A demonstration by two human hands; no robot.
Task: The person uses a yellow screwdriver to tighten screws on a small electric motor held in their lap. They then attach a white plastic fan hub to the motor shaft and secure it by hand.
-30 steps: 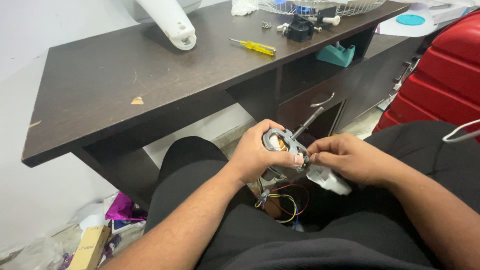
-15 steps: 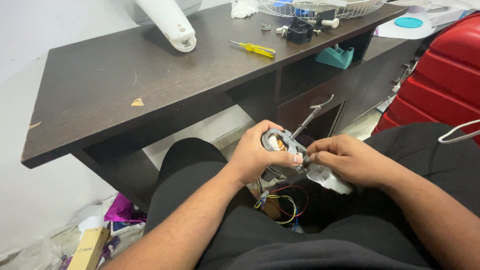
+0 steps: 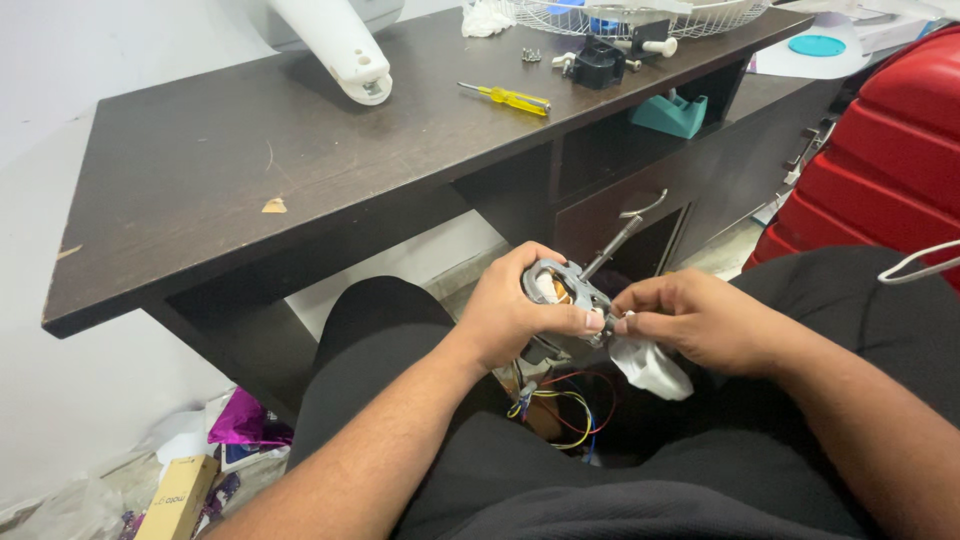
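Note:
Over my lap, my left hand [image 3: 510, 315] grips a small grey fan motor [image 3: 562, 290] with copper windings and a metal shaft [image 3: 612, 248] pointing up and away. Coloured wires [image 3: 565, 405] hang from the motor between my knees. My right hand [image 3: 695, 320] pinches a small part at the motor's right edge, its fingertips touching my left thumb. A crumpled white cloth [image 3: 650, 365] sits under my right hand, held against its palm.
A dark wooden desk [image 3: 200, 170] stands in front, bearing a yellow screwdriver [image 3: 510, 98], a white fan stand [image 3: 340, 45], a black part [image 3: 598, 62], screws and a wire fan grille [image 3: 640, 15]. A teal tape dispenser [image 3: 670, 113] sits on the shelf. A red suitcase [image 3: 890, 150] stands right. Litter lies on the floor at left.
Both hands stay on the motor in nearly the same place; my right fingers have shifted slightly at the motor's edge.

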